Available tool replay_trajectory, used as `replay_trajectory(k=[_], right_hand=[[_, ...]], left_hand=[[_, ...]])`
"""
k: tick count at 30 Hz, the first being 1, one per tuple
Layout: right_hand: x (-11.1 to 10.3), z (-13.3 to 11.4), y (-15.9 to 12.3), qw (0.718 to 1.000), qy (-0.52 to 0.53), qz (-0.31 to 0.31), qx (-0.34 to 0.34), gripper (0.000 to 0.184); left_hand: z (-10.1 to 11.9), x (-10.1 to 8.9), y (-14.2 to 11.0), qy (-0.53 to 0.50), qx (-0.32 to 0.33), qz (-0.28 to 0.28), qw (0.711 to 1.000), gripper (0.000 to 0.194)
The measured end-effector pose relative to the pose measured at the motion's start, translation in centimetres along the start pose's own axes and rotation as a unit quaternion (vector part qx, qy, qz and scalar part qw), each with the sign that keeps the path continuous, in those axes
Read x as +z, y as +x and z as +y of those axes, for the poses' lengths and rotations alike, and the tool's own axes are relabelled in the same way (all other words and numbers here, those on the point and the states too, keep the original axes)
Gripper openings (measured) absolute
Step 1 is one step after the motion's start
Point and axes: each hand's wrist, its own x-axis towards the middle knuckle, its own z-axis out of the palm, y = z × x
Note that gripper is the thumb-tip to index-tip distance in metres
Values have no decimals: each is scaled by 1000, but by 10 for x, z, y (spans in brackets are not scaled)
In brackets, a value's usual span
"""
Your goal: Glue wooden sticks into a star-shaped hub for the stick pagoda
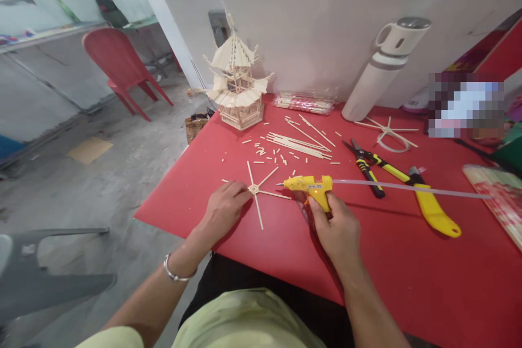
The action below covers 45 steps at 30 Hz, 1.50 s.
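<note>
My right hand (pixel 337 228) is wrapped round the handle of a yellow hot glue gun (pixel 310 184), a finger by its orange trigger. A long clear glue stick (pixel 391 188) runs out of the gun's back. The nozzle points left, just above one arm of a star-shaped frame (pixel 261 212) of thin wooden sticks lying on the table. With fingers bent together, my left hand (pixel 228 204) grips that frame at its left side, beside the small ring at its hub; the fingertips are partly hidden. Short cut stick pieces (pixel 275 160) and longer sticks (pixel 299 145) lie behind the frame.
A stick-built pagoda model (pixel 238 87) stands at the red table's (pixel 261 261) back left. Packaged sticks (pixel 304 103), a white flask (pixel 379 70) and another stick star (pixel 387 130) are along the back. Pruning shears (pixel 367 168) and a yellow-handled cutter (pixel 436 209) lie at right.
</note>
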Motion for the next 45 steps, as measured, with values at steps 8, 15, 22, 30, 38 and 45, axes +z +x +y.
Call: replay_trajectory(k=[8, 15, 22, 30, 38, 45], right_hand=[[-1, -1, 1, 1000, 8, 5, -2, 64], [-1, -2, 1, 1000, 12, 5, -3, 64], [-5, -5, 1, 1000, 8, -11, 6, 63], [-5, -5, 0, 1000, 6, -10, 9, 62], [-3, -1, -1, 1000, 8, -6, 1, 64], [-5, -4, -2, 1000, 28, -6, -2, 63]], left_hand=[[1, 3, 0, 23, 5, 25, 999, 31], [23, -12, -14, -67, -232, 3, 971, 16], [27, -10, -22, -5, -278, -46, 959, 18], [26, 0, -13, -23, -285, 0, 958, 16], [36, 8, -6, -37, -337, -19, 941, 18], [36, 11, -6, -11, -332, -20, 943, 23]])
